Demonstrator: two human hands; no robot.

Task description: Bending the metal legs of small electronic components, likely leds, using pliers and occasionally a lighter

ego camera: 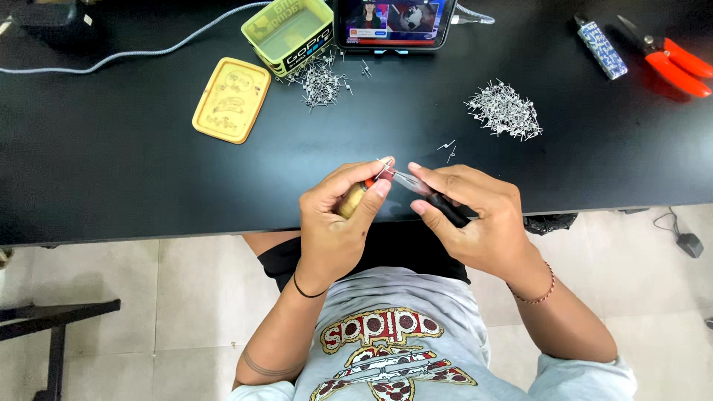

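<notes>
Hands close on a small wire piece above the surface edge

Both hands meet just in front of the near edge of the black surface (148, 186). The left hand (338, 215) is curled around a brass-coloured tool with an orange part (355, 197), thumb and forefinger pinching up at its tip, where a tiny metal coil piece (384, 165) sits. The right hand (475, 219) is clenched on dark-handled pliers (438, 202), whose slim nose reaches left to that same tip, touching or almost touching the piece; which one cannot be told.

As a judgement, the piece is so small that a slight twist of the pliers could flick it out of the pinch, and since the hands hover at the surface edge it might drop to the tiled floor (193, 297). Squeezing too hard could deform it.

Wrists are bent inward, forearms angled up from the lap, palms half facing each other. Beyond the hands, well apart, lie a heap of similar wire pieces (503, 111), another heap (321, 80) beside a yellow-green tin (286, 33), its lid (231, 99) and red-handled cutters (672, 63).
</notes>
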